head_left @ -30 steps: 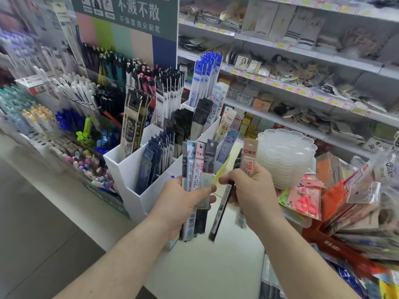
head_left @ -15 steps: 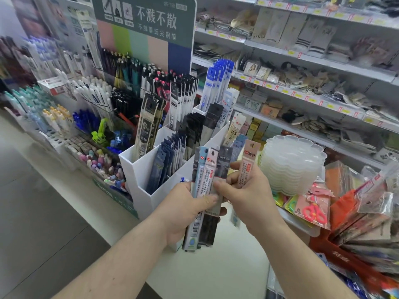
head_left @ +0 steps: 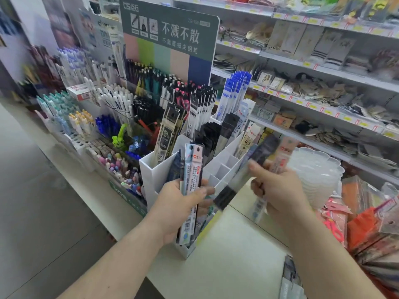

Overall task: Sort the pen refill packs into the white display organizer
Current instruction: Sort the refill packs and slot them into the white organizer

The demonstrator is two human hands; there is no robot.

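Note:
My left hand (head_left: pixel 179 210) grips a small bundle of pen refill packs (head_left: pixel 192 169), held upright in front of the white display organizer (head_left: pixel 155 171). My right hand (head_left: pixel 278 190) holds a dark refill pack (head_left: pixel 244 175), blurred and tilted, low end pointing down-left, plus a pink-topped pack (head_left: pixel 282 154) behind it. The dark pack hangs over the organizer's small front compartments (head_left: pixel 224 167). The organizer's taller back compartments hold black, grey and blue refill packs (head_left: pixel 233 93).
A pen display rack (head_left: pixel 108 117) with a green sign (head_left: pixel 170 33) stands left of the organizer. A stack of clear plastic trays (head_left: pixel 317 169) sits at right, with packaged scissors (head_left: pixel 334 223) and bags beyond. Store shelves (head_left: pixel 302 100) run behind. White counter (head_left: pixel 226 266) lies below.
My right hand has pulled the dark refill pack out of the left hand's bundle and swung it right, toward the organizer. The view has dropped and shifted left.

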